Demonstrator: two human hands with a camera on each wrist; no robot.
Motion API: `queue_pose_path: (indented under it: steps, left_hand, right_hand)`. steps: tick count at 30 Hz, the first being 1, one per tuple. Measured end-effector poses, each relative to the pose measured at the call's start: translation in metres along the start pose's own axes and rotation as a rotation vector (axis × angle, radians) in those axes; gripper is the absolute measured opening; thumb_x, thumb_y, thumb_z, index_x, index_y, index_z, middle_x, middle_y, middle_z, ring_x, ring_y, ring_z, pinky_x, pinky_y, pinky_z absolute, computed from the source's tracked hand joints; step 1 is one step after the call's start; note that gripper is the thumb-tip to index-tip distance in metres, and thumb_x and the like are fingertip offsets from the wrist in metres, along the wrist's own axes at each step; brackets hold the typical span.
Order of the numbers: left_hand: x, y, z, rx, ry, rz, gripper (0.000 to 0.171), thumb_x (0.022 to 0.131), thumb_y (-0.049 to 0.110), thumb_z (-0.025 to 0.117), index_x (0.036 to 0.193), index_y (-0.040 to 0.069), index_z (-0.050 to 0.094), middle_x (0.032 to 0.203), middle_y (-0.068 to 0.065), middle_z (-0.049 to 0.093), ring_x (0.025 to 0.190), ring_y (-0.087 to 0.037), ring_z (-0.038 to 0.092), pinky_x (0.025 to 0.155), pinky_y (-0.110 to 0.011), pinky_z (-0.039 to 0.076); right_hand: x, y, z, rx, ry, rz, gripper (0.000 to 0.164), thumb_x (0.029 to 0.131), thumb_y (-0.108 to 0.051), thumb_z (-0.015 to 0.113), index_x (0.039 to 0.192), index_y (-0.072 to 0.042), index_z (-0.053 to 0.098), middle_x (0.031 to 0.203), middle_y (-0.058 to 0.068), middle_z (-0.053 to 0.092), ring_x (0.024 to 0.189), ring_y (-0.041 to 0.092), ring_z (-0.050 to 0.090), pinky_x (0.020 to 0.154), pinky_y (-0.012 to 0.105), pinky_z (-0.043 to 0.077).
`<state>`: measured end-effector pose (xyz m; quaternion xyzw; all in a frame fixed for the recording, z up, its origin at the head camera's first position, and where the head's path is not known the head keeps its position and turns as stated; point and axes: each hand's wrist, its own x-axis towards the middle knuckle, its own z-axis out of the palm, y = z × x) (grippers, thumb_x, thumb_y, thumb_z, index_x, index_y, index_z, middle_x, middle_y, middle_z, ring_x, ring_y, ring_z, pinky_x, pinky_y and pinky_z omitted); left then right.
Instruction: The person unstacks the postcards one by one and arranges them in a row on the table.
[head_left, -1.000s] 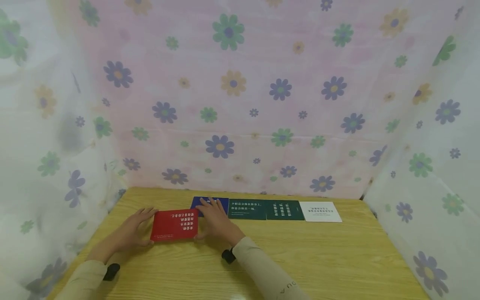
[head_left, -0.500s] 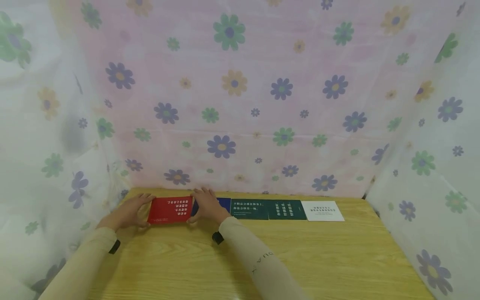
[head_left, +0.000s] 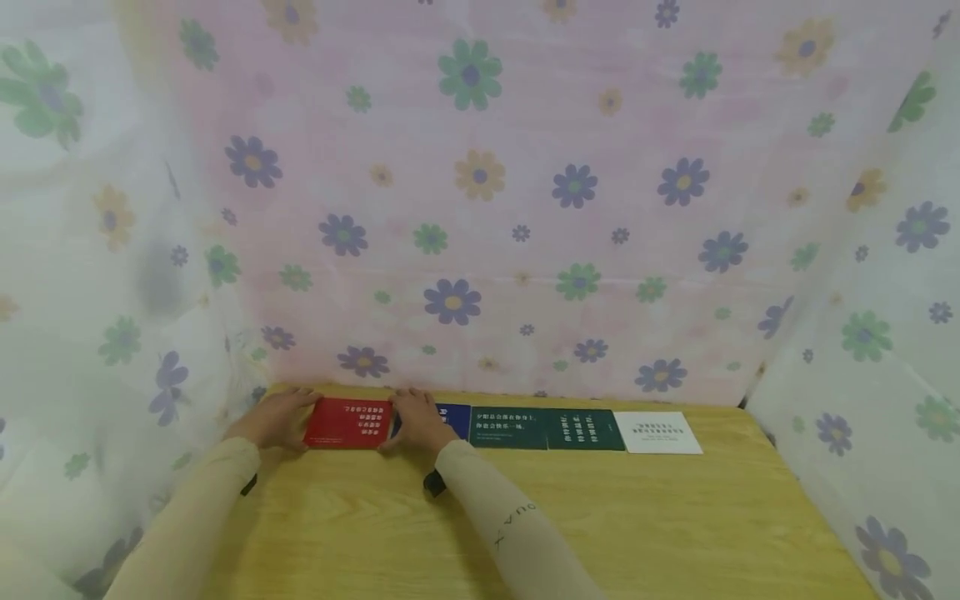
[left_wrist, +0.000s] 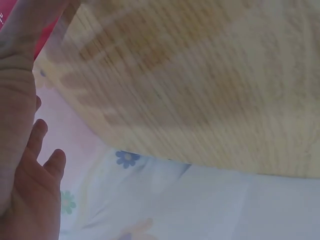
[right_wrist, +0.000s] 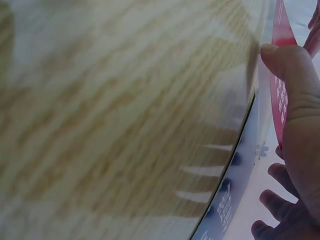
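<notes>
A red card (head_left: 348,423) with white lettering sits at the left end of a row of cards along the back of the table. My left hand (head_left: 276,419) holds its left edge, thumb at the near corner and fingers at the far one. On the opposite edge, my right hand (head_left: 423,423) grips it the same way. In the right wrist view, my thumb (right_wrist: 282,60) presses the near side of the red card (right_wrist: 278,100), raised at a slant there. My right hand partly covers a blue card (head_left: 457,417) just beside it. The left wrist view shows only a red corner (left_wrist: 47,37).
Right of the blue card lie a green card with horizontal text (head_left: 510,427), a green card with vertical text (head_left: 585,429) and a white card (head_left: 658,432). The wooden table (head_left: 600,517) ends at a flowered back curtain (head_left: 510,250), with similar curtains on both sides.
Both hands have carried the red card back from in front of the row to its left end, in line with the blue card. The head view has shifted slightly.
</notes>
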<state>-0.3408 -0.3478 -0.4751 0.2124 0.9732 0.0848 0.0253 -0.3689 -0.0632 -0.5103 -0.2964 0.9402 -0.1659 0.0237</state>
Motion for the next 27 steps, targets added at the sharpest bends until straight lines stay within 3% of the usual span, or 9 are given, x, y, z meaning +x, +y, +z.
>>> queue_pose_path:
  steps: [10, 16, 22, 27]
  left_hand:
    - [0.015, 0.0, 0.007, 0.057, -0.013, 0.0, 0.095, 0.059, 0.022, 0.096, 0.141, -0.002, 0.054, 0.144, -0.03, 0.052, 0.131, -0.055, 0.047, 0.107, -0.07, 0.039]
    - [0.016, 0.004, 0.003, 0.025, -0.063, -0.072, 0.097, 0.061, 0.02, 0.095, 0.145, 0.0, 0.051, 0.147, -0.031, 0.048, 0.134, -0.058, 0.041, 0.108, -0.074, 0.034]
    - [0.017, 0.009, 0.001, 0.067, -0.1, -0.04, 0.1, 0.064, 0.027, 0.096, 0.146, -0.004, 0.048, 0.144, -0.031, 0.051, 0.132, -0.057, 0.043, 0.11, -0.071, 0.035]
    - [0.013, 0.018, -0.002, -0.027, -0.104, -0.072, 0.099, 0.071, 0.034, 0.092, 0.15, -0.003, 0.044, 0.149, -0.032, 0.045, 0.136, -0.058, 0.039, 0.11, -0.073, 0.033]
  right_hand:
    - [0.003, 0.01, 0.011, 0.003, -0.022, 0.041, 0.087, 0.079, -0.055, 0.083, 0.149, -0.016, 0.049, 0.153, -0.002, 0.05, 0.146, 0.022, 0.04, 0.126, 0.045, 0.026]
    - [0.009, 0.013, 0.014, -0.038, -0.047, 0.045, 0.091, 0.079, -0.059, 0.081, 0.152, -0.016, 0.047, 0.154, 0.001, 0.048, 0.148, 0.025, 0.037, 0.125, 0.051, 0.026]
    - [0.003, 0.017, 0.019, -0.013, -0.047, 0.062, 0.098, 0.08, -0.059, 0.081, 0.157, -0.015, 0.039, 0.159, 0.004, 0.043, 0.15, 0.028, 0.032, 0.126, 0.05, 0.022]
    - [-0.009, 0.018, 0.013, 0.043, -0.036, 0.035, 0.101, 0.081, -0.056, 0.081, 0.159, -0.011, 0.034, 0.162, 0.007, 0.038, 0.153, 0.031, 0.028, 0.127, 0.048, 0.019]
